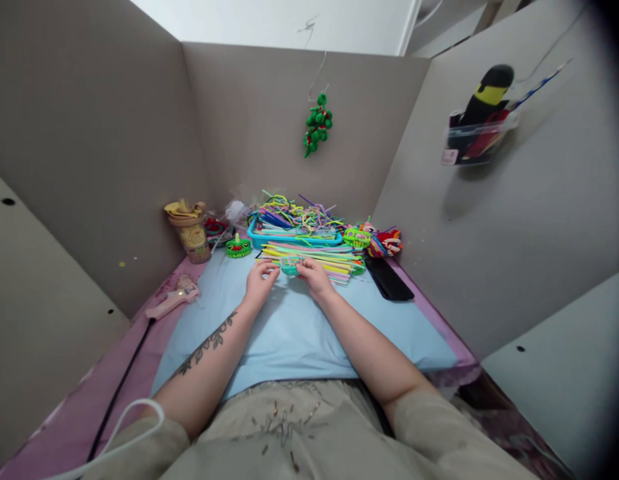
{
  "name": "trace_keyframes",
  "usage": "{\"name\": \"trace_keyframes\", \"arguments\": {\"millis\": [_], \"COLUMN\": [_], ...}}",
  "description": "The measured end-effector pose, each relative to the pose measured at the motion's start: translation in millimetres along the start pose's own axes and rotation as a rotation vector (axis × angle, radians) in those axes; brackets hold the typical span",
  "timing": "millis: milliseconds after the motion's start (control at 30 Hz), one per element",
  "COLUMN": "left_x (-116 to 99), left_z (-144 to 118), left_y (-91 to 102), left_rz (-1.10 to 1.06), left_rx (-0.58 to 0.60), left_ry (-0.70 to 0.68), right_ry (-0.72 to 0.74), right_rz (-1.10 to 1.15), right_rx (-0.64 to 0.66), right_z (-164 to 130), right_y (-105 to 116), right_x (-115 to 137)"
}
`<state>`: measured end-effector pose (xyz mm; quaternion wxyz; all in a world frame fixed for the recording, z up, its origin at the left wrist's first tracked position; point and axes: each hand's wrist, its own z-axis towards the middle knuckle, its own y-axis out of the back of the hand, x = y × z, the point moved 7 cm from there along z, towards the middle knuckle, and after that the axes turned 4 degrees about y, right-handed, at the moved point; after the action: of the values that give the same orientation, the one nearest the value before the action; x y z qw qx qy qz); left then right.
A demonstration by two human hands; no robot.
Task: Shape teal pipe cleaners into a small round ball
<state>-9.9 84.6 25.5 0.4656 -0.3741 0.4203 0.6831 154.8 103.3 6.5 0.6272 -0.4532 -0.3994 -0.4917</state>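
**Gray on three sides, color at the far end**

Tall gray panels (pixel 289 70) wall us in left, right and ahead. Between them our desk (pixel 84 407) is covered in pink, with a creased pale blue sheet (pixel 309 353) across its middle. Toward the back we have a turquoise tray (pixel 263 237) heaped with fuzzy stems (pixel 309 217); more lie in front of it. A clear holder (pixel 482 140) hangs at the right panel, a tan cup (pixel 191 233) stands back left, and a pink glue gun (pixel 167 307) lies nearer. A green ornament (pixel 318 127) hangs before the back panel. Our right hand (pixel 315 276) pinches a small teal piece (pixel 289 269) above the stems' near side; our left hand (pixel 261 281) curls partly beside it, its grip unclear to us.
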Motion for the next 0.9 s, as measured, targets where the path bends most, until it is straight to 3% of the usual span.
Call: {"name": "trace_keyframes", "arguments": {"millis": [167, 500, 700, 900], "left_x": [4, 13, 11, 13], "left_z": [0, 0, 1, -1], "left_y": [-4.3, -9.1, -4.7, -4.6], "left_rz": [0.014, -0.192, -0.093, -0.209], "left_rx": [0.05, 0.103, 0.061, 0.074], "left_ry": [0.04, 0.144, 0.084, 0.194], "right_ry": [-0.057, -0.165, -0.214, -0.255], "right_rz": [0.115, 0.221, 0.222, 0.273], "right_rx": [-0.008, 0.022, 0.058, 0.122], "right_z": [-1, -2, -4, -6], "right_y": [-1, 0, -3, -9], "right_x": [-1, -10, -13, -14]}}
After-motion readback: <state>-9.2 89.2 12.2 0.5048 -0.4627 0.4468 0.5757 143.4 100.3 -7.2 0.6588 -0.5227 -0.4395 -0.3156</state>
